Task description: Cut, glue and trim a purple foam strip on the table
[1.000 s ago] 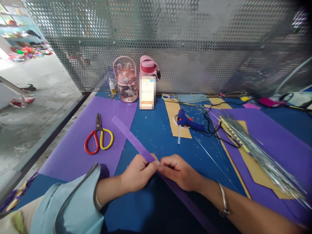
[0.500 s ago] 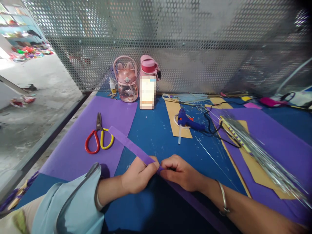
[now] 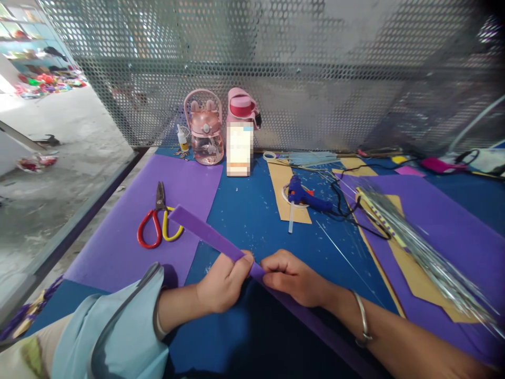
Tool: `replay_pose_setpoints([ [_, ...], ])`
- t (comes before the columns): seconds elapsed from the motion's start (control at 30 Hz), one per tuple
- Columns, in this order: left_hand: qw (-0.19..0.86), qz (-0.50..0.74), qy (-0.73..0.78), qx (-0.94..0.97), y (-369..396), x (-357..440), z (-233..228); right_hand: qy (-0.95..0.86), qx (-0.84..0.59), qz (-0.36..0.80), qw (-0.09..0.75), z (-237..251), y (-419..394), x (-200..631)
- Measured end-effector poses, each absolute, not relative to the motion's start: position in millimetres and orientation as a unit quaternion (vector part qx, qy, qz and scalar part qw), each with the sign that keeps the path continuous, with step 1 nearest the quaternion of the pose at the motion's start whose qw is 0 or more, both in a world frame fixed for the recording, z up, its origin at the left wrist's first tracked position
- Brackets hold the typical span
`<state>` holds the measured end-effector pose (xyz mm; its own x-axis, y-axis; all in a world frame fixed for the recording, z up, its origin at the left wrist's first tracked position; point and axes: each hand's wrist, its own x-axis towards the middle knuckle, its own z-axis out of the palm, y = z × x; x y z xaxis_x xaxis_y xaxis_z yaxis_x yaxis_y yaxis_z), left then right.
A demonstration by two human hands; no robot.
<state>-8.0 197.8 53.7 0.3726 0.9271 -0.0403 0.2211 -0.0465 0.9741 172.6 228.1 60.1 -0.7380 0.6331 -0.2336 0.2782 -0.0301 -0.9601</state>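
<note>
While its label is blurred past reading, left hand [image 3: 223,281] and right hand [image 3: 292,278] both pinching the purple strip [image 3: 205,234].

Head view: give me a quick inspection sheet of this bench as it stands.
Surface: blue table, purple sheets on both sides.
Job's things: purple strip, far end raised over the scissors.
Clutter: glue gun, two pink bottles, silver wires.
Hands: left hand and right hand both pinch the strip.
Cables: black cord from the glue gun.
Surroundings: perforated metal screen behind.
</note>
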Motion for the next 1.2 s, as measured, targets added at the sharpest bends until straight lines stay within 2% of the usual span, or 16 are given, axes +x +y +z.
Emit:
replay_pose_setpoints([
  [0.27,0.549,0.334,0.429,0.635,198.3,-7.3,53.4,-0.695,-0.322,0.629,0.131,58.2,230.8,172.8],
  [0.47,0.506,0.318,0.452,0.662,198.6,-8.0,53.0,-0.705,-0.319,0.618,0.141,58.6,229.7,173.9],
  [0.67,0.558,0.348,0.454,0.601,197.4,-7.2,50.9,-0.718,-0.31,0.608,0.137,59.3,229.0,173.9],
  [0.87,0.525,0.322,0.473,0.63,198.2,-7.0,56.6,-0.707,-0.315,0.618,0.139,59.2,228.8,172.9],
  [1.07,0.56,0.337,0.453,0.606,198.5,-7.4,52.4,-0.714,-0.308,0.615,0.128,60.6,230.6,173.3],
  [1.2,0.538,0.334,0.462,0.621,197.8,-8.4,51.6,-0.716,-0.305,0.615,0.129,60.9,230.6,174.1],
])
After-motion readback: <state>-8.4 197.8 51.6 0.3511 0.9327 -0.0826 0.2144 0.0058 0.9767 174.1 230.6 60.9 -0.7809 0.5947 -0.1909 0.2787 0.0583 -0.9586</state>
